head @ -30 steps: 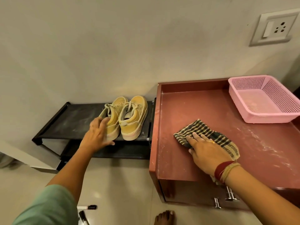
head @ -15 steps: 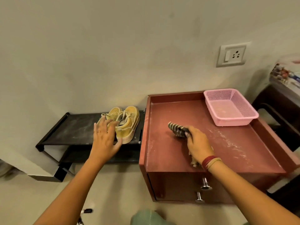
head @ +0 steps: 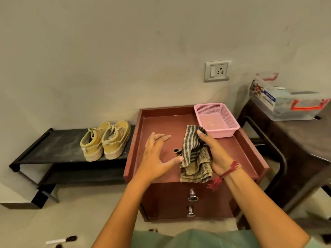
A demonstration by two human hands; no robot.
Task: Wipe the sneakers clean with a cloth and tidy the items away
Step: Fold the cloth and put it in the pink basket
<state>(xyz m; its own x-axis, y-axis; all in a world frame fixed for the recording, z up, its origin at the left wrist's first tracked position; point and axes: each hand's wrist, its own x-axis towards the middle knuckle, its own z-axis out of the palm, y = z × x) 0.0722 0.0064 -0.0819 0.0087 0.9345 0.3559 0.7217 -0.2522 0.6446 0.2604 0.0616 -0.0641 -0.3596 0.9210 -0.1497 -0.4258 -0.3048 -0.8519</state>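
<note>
Two yellow sneakers stand side by side on the black low shoe rack, heels toward me. A striped, checked cloth hangs crumpled above the red cabinet top, gripped by my right hand. My left hand is open over the cabinet top, just left of the cloth, its thumb close to the cloth's edge. Both hands are well right of the sneakers.
A pink plastic basket sits at the cabinet's back right corner. The cabinet has two metal drawer knobs. A dark side table on the right carries a clear storage box. A wall socket is above. A marker lies on the floor.
My left hand left the sneakers and moved right over the cabinet beside the cloth. My right hand lifted the cloth off the cabinet top. The view pulled back and higher.
</note>
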